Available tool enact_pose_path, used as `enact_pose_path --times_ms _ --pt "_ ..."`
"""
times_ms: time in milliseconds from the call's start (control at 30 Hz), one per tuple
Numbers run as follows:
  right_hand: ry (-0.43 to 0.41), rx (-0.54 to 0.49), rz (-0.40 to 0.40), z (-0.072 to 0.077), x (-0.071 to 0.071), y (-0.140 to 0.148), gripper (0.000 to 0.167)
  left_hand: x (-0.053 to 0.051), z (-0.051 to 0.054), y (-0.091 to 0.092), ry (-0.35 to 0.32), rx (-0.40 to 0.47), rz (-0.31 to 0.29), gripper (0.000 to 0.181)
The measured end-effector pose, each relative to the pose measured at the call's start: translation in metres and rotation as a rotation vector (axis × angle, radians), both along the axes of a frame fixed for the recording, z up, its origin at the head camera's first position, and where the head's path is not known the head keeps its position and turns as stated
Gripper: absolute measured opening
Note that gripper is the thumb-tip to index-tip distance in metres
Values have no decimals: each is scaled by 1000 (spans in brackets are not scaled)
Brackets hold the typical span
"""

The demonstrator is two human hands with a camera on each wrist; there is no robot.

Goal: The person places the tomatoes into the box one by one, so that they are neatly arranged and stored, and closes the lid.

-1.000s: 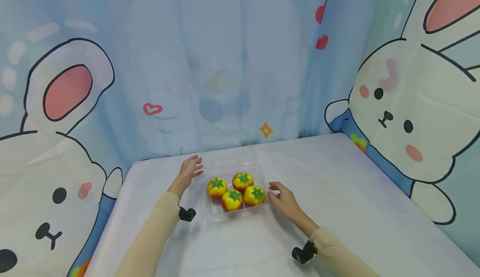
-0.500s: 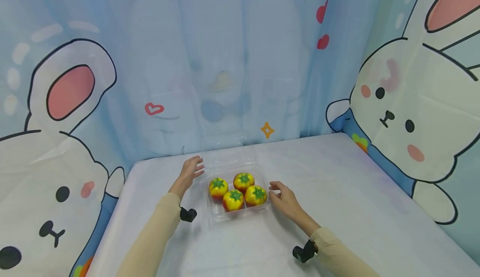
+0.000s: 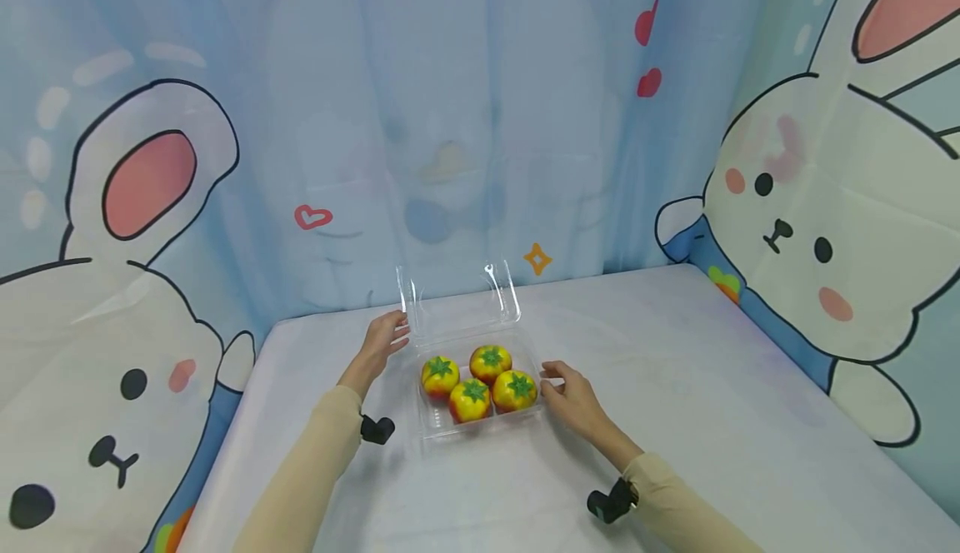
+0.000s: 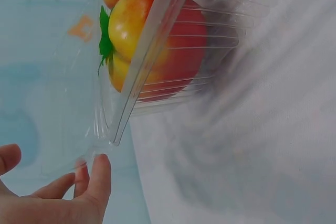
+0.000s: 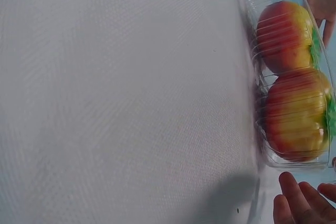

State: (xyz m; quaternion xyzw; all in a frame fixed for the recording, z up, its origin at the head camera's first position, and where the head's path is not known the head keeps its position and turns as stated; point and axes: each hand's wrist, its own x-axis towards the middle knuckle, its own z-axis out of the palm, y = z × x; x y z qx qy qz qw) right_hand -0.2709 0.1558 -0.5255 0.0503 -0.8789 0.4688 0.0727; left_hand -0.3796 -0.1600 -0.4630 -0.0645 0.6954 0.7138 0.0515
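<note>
A clear plastic clamshell box [image 3: 435, 431] stands on the table with its base holding several yellow-red fruits [image 3: 470, 401] with green star-shaped leaves, like persimmons or tomatoes. Its clear lid [image 3: 461, 303] is raised at the back, tilted up from the hinge. My left hand [image 3: 380, 341] is at the lid's left edge, near the hinge. In the left wrist view some of its fingers [image 4: 100, 179] show at the lid's corner, thumb apart. Beside the box's right wall, my right hand [image 3: 573, 399] has loosely bent fingers; in the right wrist view the fingertips [image 5: 287, 181] lie close to the box corner.
A white cloth covers the table [image 3: 675, 386]. Behind it hangs a blue curtain [image 3: 450, 120], close to the back edge, with printed rabbits at both sides. Both wrists carry small black cameras [image 3: 377, 430].
The lid has swung up from lying back almost flat to standing tilted at the rear. The left hand stays at its edge; the right hand has barely moved.
</note>
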Motion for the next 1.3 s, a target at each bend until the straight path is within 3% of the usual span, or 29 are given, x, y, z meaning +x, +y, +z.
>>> enact_pose_path --times_ms 267,367,400,533,600,633,667,833,1133,1300 --pt "0 -1 1 2 1 0 38 2 1 1 6 58 15 54" --pt "-11 2 -1 2 2 0 39 0 -5 -2 31 51 0 55" --pt "-13 0 -2 2 2 0 39 -8 -17 -7 67 70 -29 55" --pt "-15 -8 -7 2 3 -1 37 -9 -21 -10 89 52 -60 56" --pt "-13 -12 -7 3 4 -1 37 -6 -19 -9 89 43 -69 57" --pt "-12 -12 -7 3 4 -1 36 3 -8 -4 59 20 -51 58" --pt "-12 -14 -8 3 4 -1 36 6 -5 -3 60 17 -59 57" --pt "0 -8 -1 5 3 0 36 14 3 -2 58 13 -73 54" --pt "13 1 8 6 2 0 38 20 -5 -3 119 -7 -38 49" --pt "-10 3 3 3 2 0 38 30 -12 -2 166 6 -14 48"
